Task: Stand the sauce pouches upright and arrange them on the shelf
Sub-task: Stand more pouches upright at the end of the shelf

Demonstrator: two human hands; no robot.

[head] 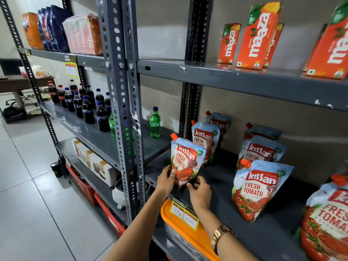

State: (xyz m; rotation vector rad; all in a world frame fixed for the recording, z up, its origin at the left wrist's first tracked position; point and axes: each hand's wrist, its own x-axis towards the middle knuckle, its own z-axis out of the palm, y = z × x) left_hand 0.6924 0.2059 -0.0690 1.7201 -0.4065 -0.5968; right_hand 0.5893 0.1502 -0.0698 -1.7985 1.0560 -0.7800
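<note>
A Kissan ketchup pouch [185,161] stands upright at the front left of the dark grey shelf [222,187], orange cap at its top left. My left hand [166,180] grips its lower left edge and my right hand [199,192] pinches its bottom right corner. Two more pouches [205,140] stand in a row behind it. To the right, another row of three upright pouches [258,189] runs front to back. A further pouch [327,221] is partly cut off at the far right edge.
A green bottle [155,123] stands left of the pouches. Slotted steel uprights [130,119] rise at the shelf's left end. The shelf above [226,76] holds orange juice cartons [258,34]. An orange-lidded bin [180,223] and price tags [183,213] sit below the shelf edge.
</note>
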